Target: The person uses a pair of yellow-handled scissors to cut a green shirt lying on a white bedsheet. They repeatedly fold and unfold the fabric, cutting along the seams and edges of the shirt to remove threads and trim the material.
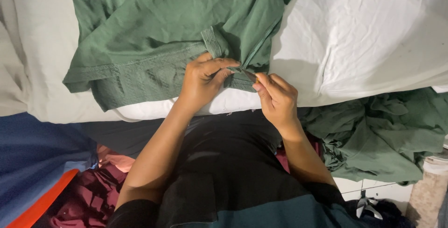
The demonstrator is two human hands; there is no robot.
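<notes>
— So, how was the green garment (158, 37) seen?

— It was spread, creased, over the white sheet (368, 37) of the work surface, its ribbed hem laid toward the near edge, and a cuffed fold was turned up near the middle.

— Were any packages or labels noted?

— None could be made out. Only cloth was seen: a heap of more green fabric (378, 134) at the right below the surface's edge, a blue cloth with an orange band (37, 172) at the lower left, and dark red fabric (93, 195) beside it.

— And the hands?

— The left hand (203, 81) was curled knuckles-up on the hem, its fingers pinched shut on a fold of the garment. The right hand (277, 100) was closed around a small thin tool (248, 75), its tip laid against that same fold. Both forearms were angled inward, so the hands nearly met.
</notes>
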